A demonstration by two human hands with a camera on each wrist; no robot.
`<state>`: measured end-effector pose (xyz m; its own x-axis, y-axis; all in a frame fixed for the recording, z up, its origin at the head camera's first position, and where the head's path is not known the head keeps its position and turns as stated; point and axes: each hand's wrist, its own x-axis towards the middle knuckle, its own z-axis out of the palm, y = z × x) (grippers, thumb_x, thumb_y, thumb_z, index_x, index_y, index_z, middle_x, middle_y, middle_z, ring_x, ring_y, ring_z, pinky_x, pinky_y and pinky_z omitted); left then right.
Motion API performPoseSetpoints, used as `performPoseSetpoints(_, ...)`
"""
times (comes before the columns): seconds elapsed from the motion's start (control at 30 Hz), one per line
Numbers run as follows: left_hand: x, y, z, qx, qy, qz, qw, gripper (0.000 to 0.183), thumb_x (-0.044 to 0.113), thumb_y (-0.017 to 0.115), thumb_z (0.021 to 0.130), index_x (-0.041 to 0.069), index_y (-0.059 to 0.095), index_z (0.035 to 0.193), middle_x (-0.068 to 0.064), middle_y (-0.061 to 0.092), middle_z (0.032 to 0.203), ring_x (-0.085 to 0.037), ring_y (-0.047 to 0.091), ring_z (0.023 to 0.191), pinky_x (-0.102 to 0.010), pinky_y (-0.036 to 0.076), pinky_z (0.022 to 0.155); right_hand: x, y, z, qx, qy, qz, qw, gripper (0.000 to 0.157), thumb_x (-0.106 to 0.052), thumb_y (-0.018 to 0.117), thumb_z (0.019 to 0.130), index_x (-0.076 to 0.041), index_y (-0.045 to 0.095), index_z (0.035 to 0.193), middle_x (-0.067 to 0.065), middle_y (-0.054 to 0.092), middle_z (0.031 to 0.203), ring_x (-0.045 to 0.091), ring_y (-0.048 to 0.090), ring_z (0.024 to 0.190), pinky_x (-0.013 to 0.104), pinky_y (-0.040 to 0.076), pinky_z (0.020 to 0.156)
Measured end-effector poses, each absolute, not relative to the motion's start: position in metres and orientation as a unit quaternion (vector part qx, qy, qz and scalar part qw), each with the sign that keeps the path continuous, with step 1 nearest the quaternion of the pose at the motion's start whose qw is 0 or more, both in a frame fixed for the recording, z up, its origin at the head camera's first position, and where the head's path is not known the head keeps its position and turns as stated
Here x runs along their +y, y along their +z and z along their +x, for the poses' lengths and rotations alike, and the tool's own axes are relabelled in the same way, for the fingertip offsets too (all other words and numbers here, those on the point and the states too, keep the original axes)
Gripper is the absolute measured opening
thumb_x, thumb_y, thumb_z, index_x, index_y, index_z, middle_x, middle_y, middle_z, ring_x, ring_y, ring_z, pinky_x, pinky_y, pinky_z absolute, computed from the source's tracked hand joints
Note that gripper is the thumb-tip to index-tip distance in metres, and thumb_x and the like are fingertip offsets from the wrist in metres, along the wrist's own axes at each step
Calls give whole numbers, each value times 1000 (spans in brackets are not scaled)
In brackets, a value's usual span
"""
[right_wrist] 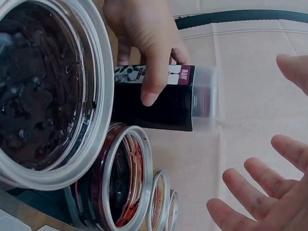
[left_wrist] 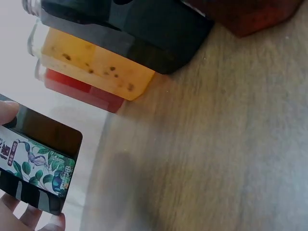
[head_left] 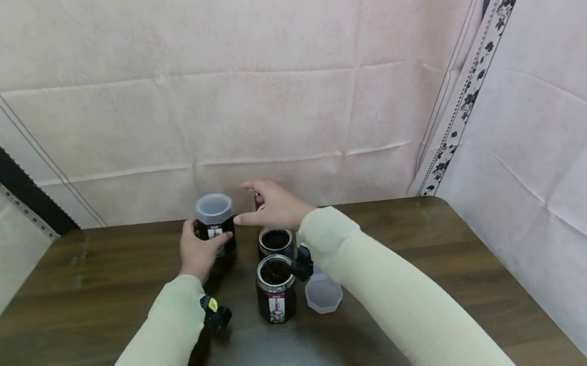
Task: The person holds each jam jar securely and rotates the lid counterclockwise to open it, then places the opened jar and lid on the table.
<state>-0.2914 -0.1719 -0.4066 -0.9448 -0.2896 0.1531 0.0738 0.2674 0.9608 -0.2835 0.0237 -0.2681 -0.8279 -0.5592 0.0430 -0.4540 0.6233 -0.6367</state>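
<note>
My left hand (head_left: 198,253) grips a dark jar (head_left: 225,228) with a white label, thumb on one side and fingers round the other. A translucent hexagonal lid (head_left: 214,207) sits on top of this jar. In the left wrist view the label (left_wrist: 36,163) shows leaves, and the jar's base is off the tabletop. To the right of the lid, my right hand (head_left: 277,207) reaches over the row of jars. Its fingers are spread and hold nothing in the right wrist view, with the thumb apart from the lidded jar.
Open glass jars stand in a row: a dark one (head_left: 277,290) in front, another dark one (head_left: 276,240) behind it, then an orange one (left_wrist: 96,65) and a red one (left_wrist: 82,91). A loose translucent lid (head_left: 324,294) lies to their right. Pale cloth (head_left: 259,106) hangs behind the table (head_left: 119,310).
</note>
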Motion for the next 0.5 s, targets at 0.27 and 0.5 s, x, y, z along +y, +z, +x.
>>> performPoseSetpoints(0.27, -173, -396, -277, -785, -596, 51, 158, 77, 10, 77, 79, 1, 33, 142, -22, 42, 136, -36, 41, 124, -51, 36, 105, 27, -269, -277, 898, -325, -286, 79, 74, -38, 67, 89, -12, 33, 149, 12, 40, 146, 25, 46, 128, 40, 42, 103)
performPoseSetpoints(0.5, -170, -386, -265, -788, -592, 38, 164, 79, 11, 77, 79, 1, 33, 143, -22, 42, 136, -35, 41, 123, -50, 37, 103, 28, -268, -272, 894, -330, -294, 69, 73, -37, 68, 88, -12, 34, 149, 13, 40, 146, 25, 47, 128, 38, 42, 104)
